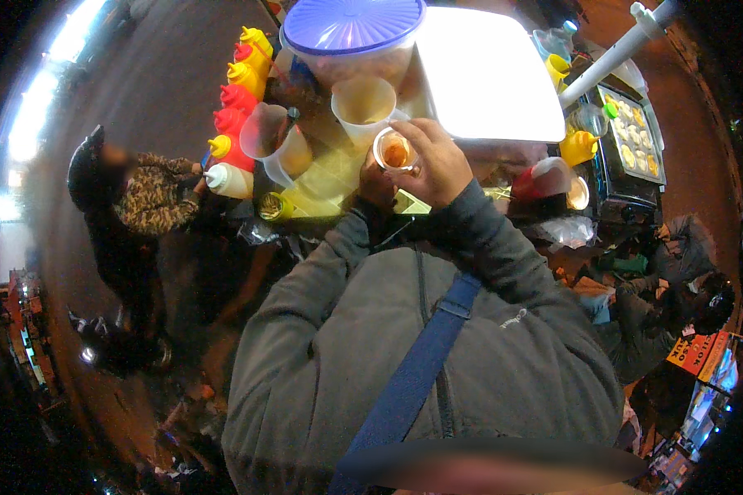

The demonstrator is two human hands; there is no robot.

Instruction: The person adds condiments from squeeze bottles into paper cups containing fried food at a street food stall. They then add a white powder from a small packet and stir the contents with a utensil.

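Head view, nearest to us: a matte dark grey jacket [305, 355] spread wide, crossed by a woven blue strap [412, 371]. Past it, above the near edge of the yellowish counter [326, 186], we saw the right hand [443, 169] grasping a small round cup [396, 151] with something reddish inside. The left hand [377, 183] sat beside the cup, mostly hidden, so we could not tell whether it gripped. We found some bare counter left of the hands, up to a tapered translucent container [276, 136]; ahead, a cloudy jug [363, 107] stood near the cup and left little room. Smooth red and yellow squeeze bottles [238, 124] lined the left edge. Farther off, we saw a flat, glaring white panel [491, 74] and a big round tub with a ribbed purple lid [351, 25]. Beyond the counter lay dark pavement [165, 74].
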